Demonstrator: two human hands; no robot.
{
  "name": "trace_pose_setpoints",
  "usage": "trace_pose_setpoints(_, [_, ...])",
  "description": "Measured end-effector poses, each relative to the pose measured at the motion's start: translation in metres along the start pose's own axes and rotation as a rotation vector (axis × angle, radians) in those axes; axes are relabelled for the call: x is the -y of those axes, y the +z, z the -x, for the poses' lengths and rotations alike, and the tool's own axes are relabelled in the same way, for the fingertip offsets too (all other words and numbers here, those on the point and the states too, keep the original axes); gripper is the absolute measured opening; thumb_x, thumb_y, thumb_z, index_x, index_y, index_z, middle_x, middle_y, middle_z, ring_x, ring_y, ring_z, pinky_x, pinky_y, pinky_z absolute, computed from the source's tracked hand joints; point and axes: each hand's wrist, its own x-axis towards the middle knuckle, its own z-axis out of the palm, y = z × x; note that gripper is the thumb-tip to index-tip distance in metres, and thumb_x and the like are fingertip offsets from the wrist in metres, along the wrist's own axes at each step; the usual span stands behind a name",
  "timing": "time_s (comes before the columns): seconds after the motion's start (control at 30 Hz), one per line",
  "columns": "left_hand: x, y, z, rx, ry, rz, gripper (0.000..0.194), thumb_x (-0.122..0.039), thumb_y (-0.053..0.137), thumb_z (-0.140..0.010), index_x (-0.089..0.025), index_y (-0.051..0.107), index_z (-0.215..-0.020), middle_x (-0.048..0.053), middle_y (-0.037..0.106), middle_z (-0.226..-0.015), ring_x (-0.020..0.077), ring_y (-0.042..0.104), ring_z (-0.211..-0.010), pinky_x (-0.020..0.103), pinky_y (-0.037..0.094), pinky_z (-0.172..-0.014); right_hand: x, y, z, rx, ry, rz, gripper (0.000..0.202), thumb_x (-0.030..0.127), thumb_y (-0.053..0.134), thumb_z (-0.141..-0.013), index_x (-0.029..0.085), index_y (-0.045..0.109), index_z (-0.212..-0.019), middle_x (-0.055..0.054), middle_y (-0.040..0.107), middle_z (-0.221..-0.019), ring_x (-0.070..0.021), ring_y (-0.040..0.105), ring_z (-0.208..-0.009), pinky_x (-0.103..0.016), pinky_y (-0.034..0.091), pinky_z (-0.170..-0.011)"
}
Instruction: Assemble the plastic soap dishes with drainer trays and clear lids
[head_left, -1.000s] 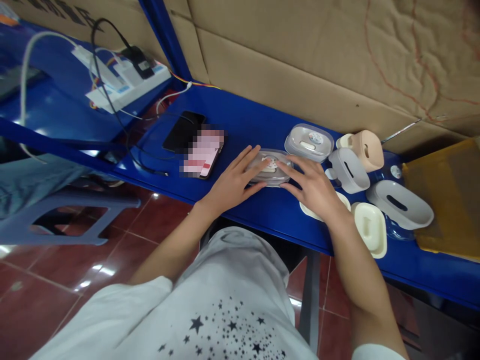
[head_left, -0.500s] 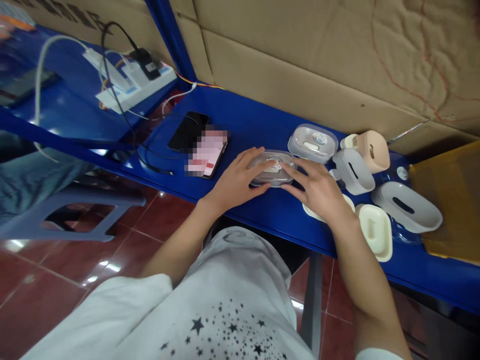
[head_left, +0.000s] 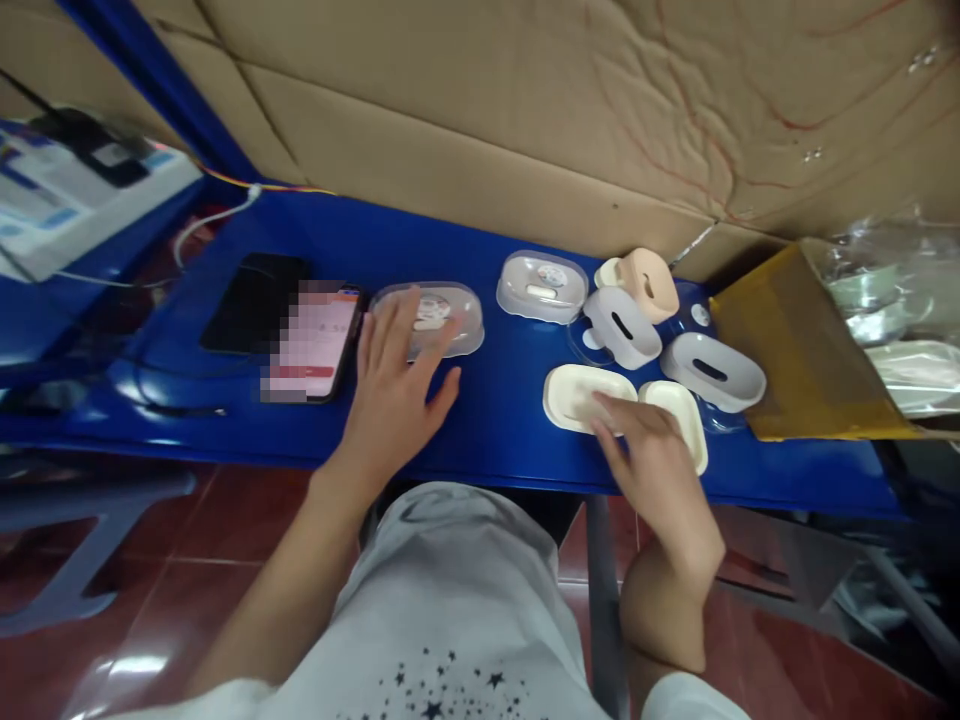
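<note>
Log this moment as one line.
left hand: open, over clear container | right hand: fingers at leftmost cream tray | phone: on blue table

Table (head_left: 480, 430): phone (head_left: 315, 345) left, first case (head_left: 461, 325) just right of it, second case (head_left: 517, 290) further right and slightly back. Three tubs (head_left: 626, 325) clustered right of that. Two trays (head_left: 562, 395) side by side in front of tubs. Carton (head_left: 795, 350) at right end. Power strip (head_left: 112, 215) far left. Cardboard panel (head_left: 450, 130) behind.
</note>
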Motion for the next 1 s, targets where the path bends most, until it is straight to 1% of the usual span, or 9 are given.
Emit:
trace_pose_setpoints(0.07, [-0.025,0.004,0.003,0.053,0.129,0.091,0.063,-0.02,0.062,-0.104,-0.03,0.047,-0.164,0.014,0.04,-0.174,0.035,0.038,-0.163,0.06,0.037,-0.13,0.004,0.006,0.01,0.052,-0.058,-0.088,0.034,0.029,0.05,-0.114,0.025,0.066,-0.144,-0.008,0.074,-0.142,-0.0281,0.069,-0.133,-0.054,0.05,-0.119])
trace_pose_setpoints(0.13, [-0.05,0.012,0.007,0.207,0.294,0.147,0.056,-0.023,0.059,-0.107,-0.028,0.048,-0.162,0.015,0.044,-0.172,0.0333,0.043,-0.16,0.058,0.04,-0.129,0.001,0.006,0.013,0.032,-0.095,-0.146,0.034,0.028,0.049,-0.114,0.028,0.065,-0.144,-0.006,0.072,-0.146,-0.0251,0.065,-0.139,-0.051,0.047,-0.122])
trace_pose_setpoints(0.23, [-0.071,0.027,0.013,0.359,0.405,0.14,0.043,-0.031,0.059,-0.11,-0.022,0.058,-0.152,0.016,0.051,-0.167,0.0367,0.048,-0.155,0.065,0.039,-0.128,-0.013,0.002,0.021,-0.08,0.032,0.032,0.036,0.033,0.052,-0.113,0.026,0.063,-0.146,-0.01,0.071,-0.144,-0.0304,0.064,-0.138,-0.056,0.047,-0.118])
trace_pose_setpoints(0.37, [-0.065,0.028,0.019,0.37,0.365,0.1,0.023,-0.032,0.062,-0.108,-0.019,0.069,-0.125,0.015,0.066,-0.146,0.0358,0.06,-0.142,0.066,0.043,-0.124,-0.034,0.007,0.053,-0.141,0.218,0.315,0.048,0.045,0.058,-0.11,0.019,0.06,-0.15,-0.019,0.07,-0.143,-0.0391,0.065,-0.132,-0.059,0.049,-0.109])
trace_pose_setpoints(0.53, [-0.044,0.005,0.029,0.263,0.323,0.026,0.011,-0.028,0.064,-0.106,-0.017,0.067,-0.107,0.014,0.07,-0.123,0.0306,0.071,-0.118,0.06,0.052,-0.116,-0.044,0.01,0.086,-0.131,0.202,0.305,0.038,0.025,0.047,-0.112,0.022,0.06,-0.148,-0.014,0.071,-0.144,-0.0325,0.065,-0.137,-0.059,0.041,-0.12])
trace_pose_setpoints(0.63, [-0.041,0.0,0.033,0.239,0.319,0.02,0.012,-0.027,0.066,-0.105,-0.018,0.066,-0.112,0.014,0.069,-0.12,0.0297,0.071,-0.115,0.059,0.054,-0.113,-0.038,0.009,0.067,-0.181,0.143,0.267,0.042,0.02,0.047,-0.11,0.024,0.058,-0.151,-0.012,0.069,-0.148,-0.0309,0.06,-0.144,-0.058,0.036,-0.125])
trace_pose_setpoints(0.8, [-0.041,0.001,0.038,0.237,0.297,0.031,0.007,-0.024,0.067,-0.103,-0.02,0.067,-0.108,0.015,0.067,-0.124,0.0314,0.068,-0.121,0.059,0.052,-0.114,-0.02,0.029,-0.02,-0.096,0.002,0.225,0.047,0.028,0.05,-0.111,0.017,0.054,-0.157,-0.016,0.068,-0.149,-0.0323,0.063,-0.136,-0.05,0.047,-0.113])
trace_pose_setpoints(0.9, [-0.039,-0.001,0.042,0.249,0.241,0.078,0.005,-0.024,0.068,-0.103,-0.019,0.066,-0.103,0.014,0.068,-0.121,0.0307,0.068,-0.119,0.055,0.056,-0.108,-0.014,0.039,-0.057,-0.031,0.062,0.236,0.037,0.028,0.052,-0.11,0.015,0.068,-0.14,-0.017,0.077,-0.126,-0.0346,0.069,-0.117,-0.05,0.052,-0.101])
trace_pose_setpoints(1.0, [-0.038,-0.002,0.046,0.23,0.184,0.108,0.018,-0.029,0.071,-0.103,-0.021,0.066,-0.117,0.015,0.068,-0.125,0.0322,0.068,-0.121,0.053,0.059,-0.103,-0.008,0.032,-0.058,-0.137,0.091,-0.007,0.024,0.031,0.055,-0.109,0.02,0.075,-0.117,-0.011,0.078,-0.109,-0.0287,0.071,-0.103,-0.044,0.055,-0.095])
